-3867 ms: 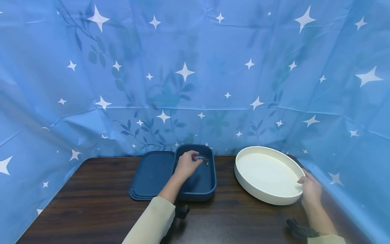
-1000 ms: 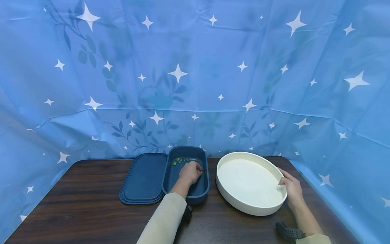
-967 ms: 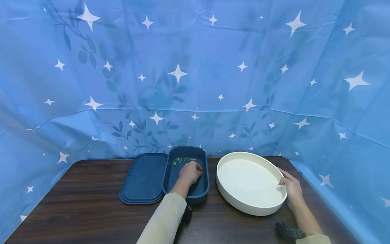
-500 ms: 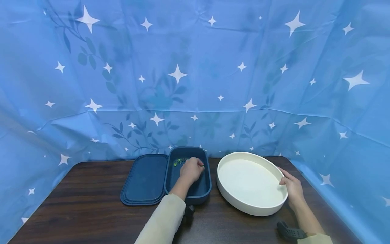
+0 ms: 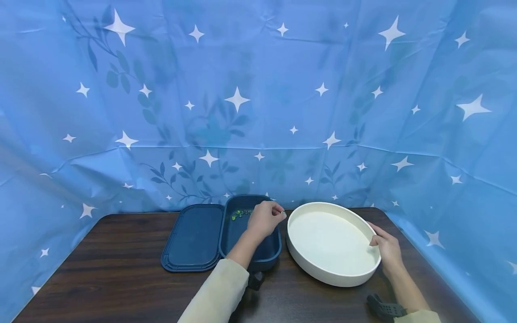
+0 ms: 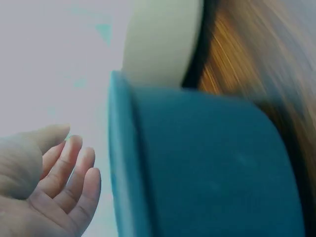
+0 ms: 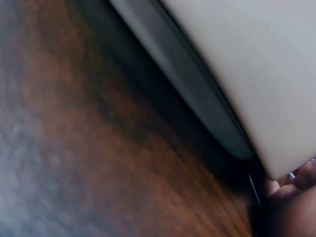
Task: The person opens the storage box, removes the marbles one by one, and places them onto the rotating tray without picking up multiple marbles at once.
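Observation:
Over the right rim of a dark blue rectangular box [image 5: 228,242], my left hand [image 5: 262,220] pinches a small greenish, glassy marble [image 5: 283,213] between thumb and fingertips. The left wrist view shows the thumb and index tip together beside the box wall [image 6: 212,158]; the marble is hidden there. Several green marbles [image 5: 238,214] lie at the far left inside the box. On the right, a round cream tray [image 5: 331,242] has its right rim gripped by my right hand [image 5: 387,249], thumb over the rim. In the right wrist view, fingers [image 7: 296,187] curl at the tray's edge.
A flat dark blue lid [image 5: 194,237] lies left of the box, its edge against it. All of this stands on a dark wooden table [image 5: 133,269]. Behind the table's far edge hangs a blue curtain [image 5: 258,112] with white stars.
My left hand has risen from inside the box and moved right over its rim, with a marble in its fingertips. Earlier the tray shifted left with my right hand on it; lately it stays put.

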`<state>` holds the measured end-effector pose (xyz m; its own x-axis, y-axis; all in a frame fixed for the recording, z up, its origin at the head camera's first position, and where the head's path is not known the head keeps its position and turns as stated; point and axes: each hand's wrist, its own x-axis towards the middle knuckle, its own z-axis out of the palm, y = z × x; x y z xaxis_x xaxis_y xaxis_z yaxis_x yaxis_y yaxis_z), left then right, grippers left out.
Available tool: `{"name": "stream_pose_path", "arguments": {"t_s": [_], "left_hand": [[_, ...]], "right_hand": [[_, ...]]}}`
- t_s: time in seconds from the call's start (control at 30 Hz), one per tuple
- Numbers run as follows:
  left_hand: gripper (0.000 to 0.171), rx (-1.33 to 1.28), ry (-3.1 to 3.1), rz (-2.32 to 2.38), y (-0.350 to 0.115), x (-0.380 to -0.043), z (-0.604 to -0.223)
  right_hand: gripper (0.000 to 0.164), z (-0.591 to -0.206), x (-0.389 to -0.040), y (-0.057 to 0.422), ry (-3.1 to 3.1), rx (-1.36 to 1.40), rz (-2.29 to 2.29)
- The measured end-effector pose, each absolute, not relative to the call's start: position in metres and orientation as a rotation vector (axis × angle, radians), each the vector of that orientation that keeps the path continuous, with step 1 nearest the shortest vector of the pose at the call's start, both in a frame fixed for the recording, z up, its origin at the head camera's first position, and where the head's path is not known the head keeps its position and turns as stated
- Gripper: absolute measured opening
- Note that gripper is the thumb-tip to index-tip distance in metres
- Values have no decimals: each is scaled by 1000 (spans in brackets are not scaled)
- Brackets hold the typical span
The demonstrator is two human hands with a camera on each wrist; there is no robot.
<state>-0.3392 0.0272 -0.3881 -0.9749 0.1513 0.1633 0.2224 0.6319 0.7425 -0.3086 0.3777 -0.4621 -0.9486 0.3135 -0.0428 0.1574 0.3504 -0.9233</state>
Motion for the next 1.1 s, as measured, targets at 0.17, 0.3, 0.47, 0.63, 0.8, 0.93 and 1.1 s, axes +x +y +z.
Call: {"name": "stream_pose_path", "arguments": {"t_s": [0.17,0.3,0.47,0.63,0.8,0.93,1.1], "left_hand": [[13,-413,-2736,-1420,46,-332,-380],[12,-481,-2731,-1502,65,-327,-376],[9,-493,-2739,-1495,88,-321,-377],[5,-493,-2775,-1468,106,-314,-380],[4,-481,-2815,-1390,118,-312,-384],[5,-433,-2863,-1289,125,-313,-394],[5,-395,-2937,-1049,133,-315,-411]], "right_hand": [[74,-461,-308,373,-2470,-410,1693],[76,-460,-309,369,-2463,-401,1741],[76,-458,-309,369,-2462,-388,1747],[75,-459,-309,368,-2479,-376,1725],[75,-459,-312,367,-2477,-364,1727],[75,-459,-312,367,-2478,-366,1719],[75,-463,-309,368,-2484,-384,1702]]}}
